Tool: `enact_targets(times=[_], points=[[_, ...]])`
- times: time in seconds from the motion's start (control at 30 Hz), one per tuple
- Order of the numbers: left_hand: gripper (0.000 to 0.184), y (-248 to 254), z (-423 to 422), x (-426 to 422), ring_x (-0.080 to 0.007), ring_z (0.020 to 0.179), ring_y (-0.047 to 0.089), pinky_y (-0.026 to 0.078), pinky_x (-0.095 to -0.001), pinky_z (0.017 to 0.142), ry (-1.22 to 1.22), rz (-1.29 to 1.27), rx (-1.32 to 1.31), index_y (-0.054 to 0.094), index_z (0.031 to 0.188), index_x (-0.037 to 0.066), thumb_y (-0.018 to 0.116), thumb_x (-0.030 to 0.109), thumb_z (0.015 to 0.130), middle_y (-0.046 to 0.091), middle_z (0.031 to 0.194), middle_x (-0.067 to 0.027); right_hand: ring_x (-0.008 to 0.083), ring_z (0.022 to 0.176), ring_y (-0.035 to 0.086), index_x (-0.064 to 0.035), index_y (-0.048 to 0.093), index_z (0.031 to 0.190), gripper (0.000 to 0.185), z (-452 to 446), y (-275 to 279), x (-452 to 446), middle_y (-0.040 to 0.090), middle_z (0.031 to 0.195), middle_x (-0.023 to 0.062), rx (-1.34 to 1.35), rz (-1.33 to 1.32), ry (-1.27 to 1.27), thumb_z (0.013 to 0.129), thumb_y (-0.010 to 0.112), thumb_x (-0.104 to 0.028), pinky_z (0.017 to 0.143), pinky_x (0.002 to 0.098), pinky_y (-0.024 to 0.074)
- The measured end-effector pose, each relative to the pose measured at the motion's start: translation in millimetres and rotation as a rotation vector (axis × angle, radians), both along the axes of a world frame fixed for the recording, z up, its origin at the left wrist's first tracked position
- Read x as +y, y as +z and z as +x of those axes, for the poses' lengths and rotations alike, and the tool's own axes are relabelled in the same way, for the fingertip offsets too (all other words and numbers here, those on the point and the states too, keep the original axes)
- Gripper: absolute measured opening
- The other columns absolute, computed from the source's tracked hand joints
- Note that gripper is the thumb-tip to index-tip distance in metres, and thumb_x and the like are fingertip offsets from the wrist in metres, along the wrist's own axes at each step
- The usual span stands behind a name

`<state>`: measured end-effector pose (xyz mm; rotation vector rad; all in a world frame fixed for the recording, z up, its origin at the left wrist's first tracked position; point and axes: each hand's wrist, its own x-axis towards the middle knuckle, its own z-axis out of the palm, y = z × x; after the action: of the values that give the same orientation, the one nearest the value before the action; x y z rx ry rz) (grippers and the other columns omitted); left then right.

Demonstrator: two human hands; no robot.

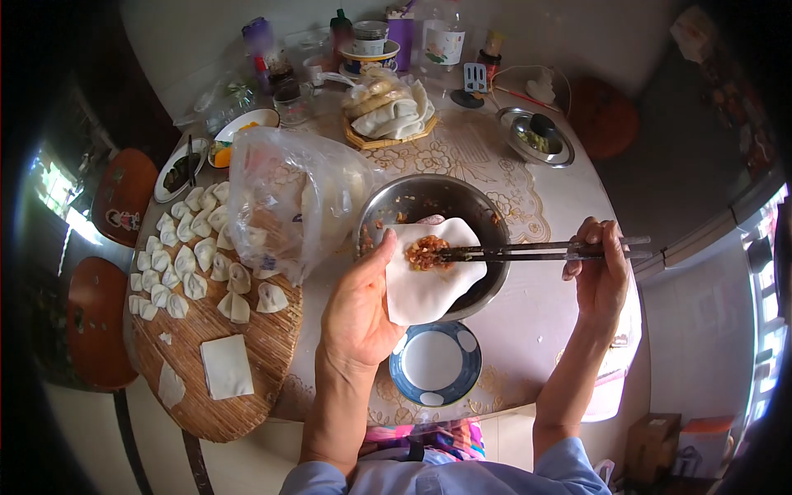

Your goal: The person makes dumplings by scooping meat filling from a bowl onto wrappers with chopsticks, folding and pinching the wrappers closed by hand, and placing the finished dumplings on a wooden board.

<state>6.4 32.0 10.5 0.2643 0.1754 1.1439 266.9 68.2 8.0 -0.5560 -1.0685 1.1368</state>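
My left hand (360,318) holds up a thin white dumpling wrapper (421,297), thumb along its left edge and the other fingers mostly hidden beneath it. A small mound of reddish meat filling (426,252) lies on the wrapper. From the right, my right hand (601,268) grips a pair of dark chopsticks (536,251), whose tips touch the filling. Under the wrapper stands a steel bowl (492,297) with bits of filling stuck to its inner wall. A blue-rimmed plate (473,363) sits on the table just below the bowl.
On the left, a woven round mat (272,355) carries several folded dumplings (185,261) and a stack of square wrappers (227,367). A clear plastic bag (276,198) overlaps it. Farther back are a basket (394,142) of bagged food, jars, bottles and a metal dish (563,157).
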Motion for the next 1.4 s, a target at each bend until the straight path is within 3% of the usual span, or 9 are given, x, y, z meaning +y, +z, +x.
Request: enact_targets(times=[0.23, 0.63, 0.8, 0.93, 1.13, 1.23, 1.3, 1.33, 1.4], points=[[0.04, 1, 5, 1, -0.0299, 0.111, 0.052, 0.042, -0.0409, 0.096, 0.084, -0.037, 0.162, 0.044, 0.122, -0.003, 0.039, 0.026, 0.095, 0.051, 0.12, -0.0183, 0.013, 0.048, 0.055, -0.0006, 0.045, 0.078, 0.029, -1, 3, -3, 0.042, 0.07, 0.0077, 0.087, -0.02, 0.024, 0.096, 0.039, -0.023, 0.041, 0.0226, 0.0517], [0.039, -2, 3, 4, -0.0291, 0.112, 0.051, 0.041, -0.0424, 0.097, 0.151, -0.011, 0.17, 0.046, 0.121, -0.002, 0.039, 0.026, 0.095, 0.05, 0.121, -0.0167, 0.0199, 0.054, 0.057, 0.0019, 0.047, 0.077, 0.029, -11, -6, -1, 0.047, 0.076, 0.0116, -0.007, -0.035, 0.082, 0.093, 0.043, -0.022, 0.045, 0.0303, 0.0534], [0.039, -9, -33, 4, -0.0254, 0.111, 0.052, 0.042, -0.0416, 0.097, 0.445, -0.019, 0.193, 0.046, 0.121, -0.003, 0.041, 0.025, 0.094, 0.053, 0.118, -0.014, 0.0214, 0.05, 0.057, 0.0053, 0.053, 0.081, 0.027, 5, 3, -5, 0.051, 0.073, 0.0108, -0.008, -0.032, -0.148, 0.091, 0.049, -0.02, 0.043, 0.0312, 0.0522], [0.04, 1, -38, -2, -0.0255, 0.112, 0.051, 0.041, -0.0421, 0.097, 0.584, -0.083, 0.233, 0.044, 0.122, -0.004, 0.04, 0.024, 0.095, 0.052, 0.12, -0.0144, 0.0215, 0.046, 0.057, 0.0068, 0.056, 0.079, 0.026, -10, 3, -5, 0.056, 0.071, 0.0139, -0.257, -0.142, -0.338, 0.088, 0.055, -0.017, 0.044, 0.0294, 0.051], [0.039, 0, -16, -1, -0.0254, 0.113, 0.05, 0.04, -0.0408, 0.098, 0.351, -0.015, 0.208, 0.044, 0.122, -0.004, 0.036, 0.023, 0.096, 0.05, 0.123, -0.0144, 0.0071, 0.042, 0.04, 0.0039, 0.059, 0.078, 0.036, -32, -31, 21, 0.048, 0.054, 0.0021, -0.472, -0.331, -0.165, 0.086, 0.06, -0.031, 0.035, 0.0218, 0.0295], [0.043, -3, -10, -1, -0.0275, 0.117, 0.047, 0.038, -0.0429, 0.1, 0.314, -0.022, 0.212, 0.037, 0.128, -0.005, 0.034, 0.024, 0.096, 0.046, 0.128, -0.0155, 0.0066, 0.032, 0.034, 0.0004, 0.057, 0.064, 0.055, -10, -25, 21, 0.043, 0.044, 0.001, -0.617, -0.537, -0.176, 0.088, 0.05, -0.048, 0.029, 0.0207, 0.022], [0.043, -3, -7, 0, -0.0272, 0.116, 0.047, 0.039, -0.0425, 0.099, 0.3, -0.025, 0.219, 0.037, 0.128, -0.005, 0.034, 0.024, 0.096, 0.046, 0.127, -0.0152, 0.0079, 0.029, 0.034, -0.0012, 0.057, 0.06, 0.07, 7, -18, 16, 0.042, 0.04, 0.0027, -0.314, -0.757, -0.024, 0.088, 0.034, -0.061, 0.027, 0.0197, 0.0205], [0.038, -1, -6, -1, -0.0242, 0.112, 0.05, 0.042, -0.0392, 0.096, 0.295, -0.019, 0.23, 0.045, 0.121, -0.003, 0.036, 0.025, 0.096, 0.05, 0.124, -0.0128, 0.0082, 0.028, 0.034, -0.0001, 0.061, 0.067, 0.076, 13, -14, 14, 0.045, 0.042, 0.0043, -0.138, -0.561, 0.3, 0.088, 0.024, -0.064, 0.026, 0.0197, 0.0199], [0.038, 0, -3, -2, -0.024, 0.112, 0.05, 0.042, -0.0388, 0.095, 0.288, -0.01, 0.231, 0.045, 0.122, -0.002, 0.036, 0.025, 0.096, 0.05, 0.124, -0.0129, 0.0072, 0.029, 0.033, 0.0007, 0.062, 0.072, 0.074, 5, 0, 1, 0.046, 0.044, 0.0042, -0.045, -0.48, 0.287, 0.09, 0.024, -0.06, 0.026, 0.02, 0.0205]])
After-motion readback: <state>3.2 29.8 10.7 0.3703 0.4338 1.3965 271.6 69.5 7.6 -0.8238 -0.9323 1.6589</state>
